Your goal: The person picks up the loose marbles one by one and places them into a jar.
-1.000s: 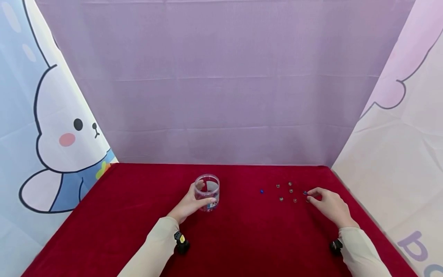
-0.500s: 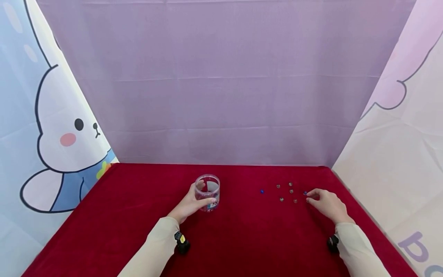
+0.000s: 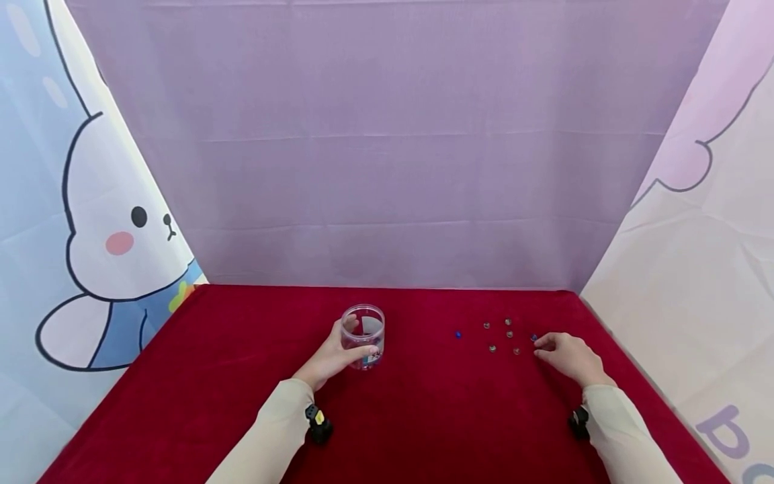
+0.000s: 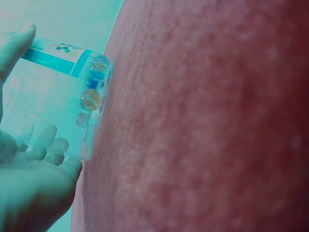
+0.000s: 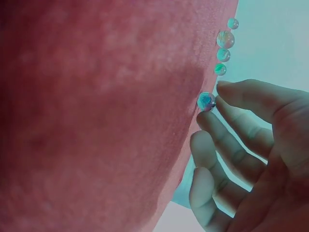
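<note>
My left hand (image 3: 331, 354) grips a clear plastic jar (image 3: 363, 314), thumb across its front label and fingers behind. The jar stands upright, its mouth uncovered; in the left wrist view several marbles (image 4: 90, 99) lie at its bottom. On the right, my right hand (image 3: 571, 356) is low over the cloth, fingers loosely bent. In the right wrist view a clear marble with blue inside (image 5: 206, 101) lies right at the index and middle fingertips, with a gap to the thumb. A blue marble (image 3: 534, 338) shows just beyond those fingertips in the head view.
Several clear marbles (image 3: 510, 334) lie scattered left of the right hand, and a lone dark blue marble (image 3: 457, 334) sits nearer the jar. Red cloth (image 3: 423, 403) covers the table. A purple curtain (image 3: 387, 148) hangs behind, with printed cloth panels (image 3: 695, 269) at both sides.
The right hand has shifted slightly left and closer to the cloth; the small marble seen under its thumb earlier is now hidden in the head view. The left hand and jar stay put.
</note>
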The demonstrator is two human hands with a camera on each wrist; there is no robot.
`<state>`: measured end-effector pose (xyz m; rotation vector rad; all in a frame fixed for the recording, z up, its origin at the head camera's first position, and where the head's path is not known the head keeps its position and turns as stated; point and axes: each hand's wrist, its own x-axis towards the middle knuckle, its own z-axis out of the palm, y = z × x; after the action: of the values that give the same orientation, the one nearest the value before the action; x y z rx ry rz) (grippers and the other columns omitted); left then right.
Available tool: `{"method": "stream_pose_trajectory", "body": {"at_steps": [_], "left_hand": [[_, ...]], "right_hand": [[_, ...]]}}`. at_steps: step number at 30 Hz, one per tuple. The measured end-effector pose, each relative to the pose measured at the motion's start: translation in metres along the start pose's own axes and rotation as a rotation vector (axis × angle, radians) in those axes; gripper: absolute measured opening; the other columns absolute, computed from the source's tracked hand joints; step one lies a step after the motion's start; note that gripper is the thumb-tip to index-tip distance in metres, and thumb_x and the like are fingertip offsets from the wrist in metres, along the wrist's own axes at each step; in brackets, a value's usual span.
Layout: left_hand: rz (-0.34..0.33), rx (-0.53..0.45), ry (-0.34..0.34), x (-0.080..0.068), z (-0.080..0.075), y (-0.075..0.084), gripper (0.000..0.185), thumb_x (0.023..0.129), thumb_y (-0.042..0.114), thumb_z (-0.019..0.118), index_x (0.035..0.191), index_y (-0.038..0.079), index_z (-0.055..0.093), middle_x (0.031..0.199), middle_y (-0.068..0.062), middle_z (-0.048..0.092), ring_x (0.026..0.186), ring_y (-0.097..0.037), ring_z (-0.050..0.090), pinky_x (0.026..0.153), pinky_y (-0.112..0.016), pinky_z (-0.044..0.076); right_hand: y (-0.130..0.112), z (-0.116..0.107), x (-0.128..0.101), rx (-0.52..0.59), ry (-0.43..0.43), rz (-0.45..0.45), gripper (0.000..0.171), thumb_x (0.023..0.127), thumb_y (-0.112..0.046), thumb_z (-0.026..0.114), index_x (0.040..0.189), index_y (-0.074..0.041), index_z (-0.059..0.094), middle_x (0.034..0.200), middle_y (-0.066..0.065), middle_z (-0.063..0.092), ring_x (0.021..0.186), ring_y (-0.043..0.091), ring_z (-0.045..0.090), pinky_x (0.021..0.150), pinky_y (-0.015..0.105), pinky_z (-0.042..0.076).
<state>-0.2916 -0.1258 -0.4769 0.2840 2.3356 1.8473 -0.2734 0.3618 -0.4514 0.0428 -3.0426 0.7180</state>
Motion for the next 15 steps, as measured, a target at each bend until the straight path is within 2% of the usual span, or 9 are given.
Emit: {"method": "stream_pose_trajectory", "body": {"at_steps": [15], "left_hand": [[-0.012,0.000,0.001,-0.0006,0.0004,0.0021,0.095,0.081,0.039,0.084,0.153,0.020,0.025,0.155,-0.007,0.033,0.138,-0.032,0.033,0.103,-0.057,0.043]], "right_hand": [[0.0002,0.0004,0.0049,-0.004,-0.043,0.001,0.030,0.092,-0.020,0.069,0.118,-0.004,0.069,0.111,0.017,0.068,0.100,0.036,0.063,0.076,0.058,0.048]]}}
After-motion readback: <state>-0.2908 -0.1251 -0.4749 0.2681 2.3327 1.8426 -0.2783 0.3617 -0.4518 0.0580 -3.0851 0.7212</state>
